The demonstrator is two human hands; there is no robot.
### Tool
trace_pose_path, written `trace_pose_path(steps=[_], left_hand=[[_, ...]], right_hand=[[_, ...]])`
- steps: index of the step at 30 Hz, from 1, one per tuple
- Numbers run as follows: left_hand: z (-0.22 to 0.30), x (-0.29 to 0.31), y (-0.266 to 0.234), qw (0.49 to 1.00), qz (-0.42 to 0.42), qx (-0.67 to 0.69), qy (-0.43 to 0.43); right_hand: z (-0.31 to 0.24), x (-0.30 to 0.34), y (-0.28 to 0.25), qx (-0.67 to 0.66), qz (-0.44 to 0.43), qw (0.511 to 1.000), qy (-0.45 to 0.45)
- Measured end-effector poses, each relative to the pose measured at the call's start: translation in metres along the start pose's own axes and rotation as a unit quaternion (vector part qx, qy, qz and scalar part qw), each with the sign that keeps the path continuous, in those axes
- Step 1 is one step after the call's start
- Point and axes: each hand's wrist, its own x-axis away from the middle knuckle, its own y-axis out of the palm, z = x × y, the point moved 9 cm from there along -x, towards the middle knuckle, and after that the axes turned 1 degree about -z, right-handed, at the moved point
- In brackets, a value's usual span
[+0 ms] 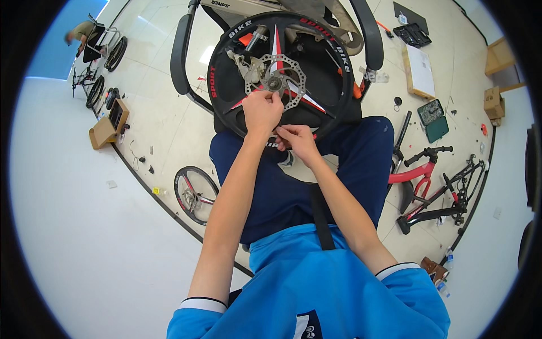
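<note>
A black bicycle wheel (345, 53) with red-and-white spokes lies on a black chair seat just past my knees. Bolted-looking at its middle is a silver brake disc (299, 72) with holes round its edge. My left hand (263, 112) is closed, its fingertips at the disc's hub (274, 85); what they hold, if anything, is hidden. Lower and to the right, my right hand (297, 139) pinches over the wheel's near rim, its fingertips close below my left hand. Whatever sits in that pinch is too small to make out. A whitish crumpled piece (239, 63) lies at the disc's left.
Chair armrests (182, 53) flank the wheel. Another wheel (195, 195) rests at the left. To the right are a red bike frame (415, 174), a black frame (432, 214), a green case (436, 129), a white-topped box (419, 72) and a black tool case (412, 35). A person (83, 35) works far left.
</note>
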Motion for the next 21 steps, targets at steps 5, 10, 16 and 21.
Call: trace_pose_path(steps=[5, 10, 16, 21], left_hand=[[0.005, -0.001, 0.008, 0.998, 0.008, -0.064, 0.021], [0.009, -0.009, 0.015, 0.99, -0.006, -0.13, 0.047], [0.025, -0.01, 0.022, 0.979, -0.034, -0.192, 0.059], [0.002, -0.018, 0.025, 0.987, -0.053, -0.151, 0.036]], right_hand=[[-0.006, 0.003, -0.018, 0.02, 0.023, 0.999, 0.012], [-0.008, 0.004, -0.016, 0.026, 0.016, 0.999, 0.019], [0.003, -0.01, -0.011, -0.009, -0.031, 0.999, 0.026], [-0.003, -0.002, -0.014, -0.008, -0.025, 0.999, 0.019]])
